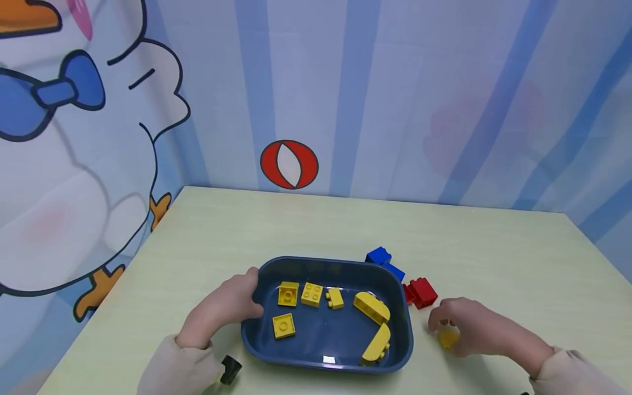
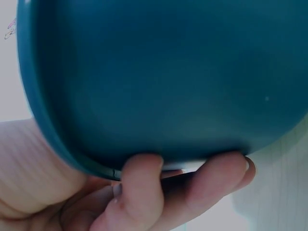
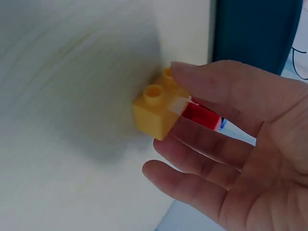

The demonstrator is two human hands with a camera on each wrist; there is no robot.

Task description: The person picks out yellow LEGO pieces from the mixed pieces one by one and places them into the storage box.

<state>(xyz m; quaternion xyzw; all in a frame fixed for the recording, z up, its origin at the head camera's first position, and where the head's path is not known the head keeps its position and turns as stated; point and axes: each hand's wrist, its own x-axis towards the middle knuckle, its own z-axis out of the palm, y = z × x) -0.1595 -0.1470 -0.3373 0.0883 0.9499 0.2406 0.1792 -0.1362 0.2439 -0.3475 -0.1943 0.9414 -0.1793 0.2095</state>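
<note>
A dark blue tray (image 1: 321, 337) stands on the table, with several yellow bricks inside, among them a studded square brick (image 1: 311, 294) and two rounded ones (image 1: 371, 308). At its left end my left hand (image 1: 228, 303) grips the rim; the left wrist view shows fingers (image 2: 142, 185) against the tray's wall (image 2: 159, 86). To the right of the tray, my right hand (image 1: 476, 326) pinches a small yellow brick (image 3: 159, 113) between thumb and fingers, close over the table. Its two studs show in the right wrist view, while the hand covers part of it in the head view.
Red bricks (image 1: 422, 293) lie just beyond the tray's right end, near my right hand. Blue bricks (image 1: 379, 256) sit behind the tray's back right corner. A striped cloth backdrop (image 1: 410, 99) rises behind the table's far edge.
</note>
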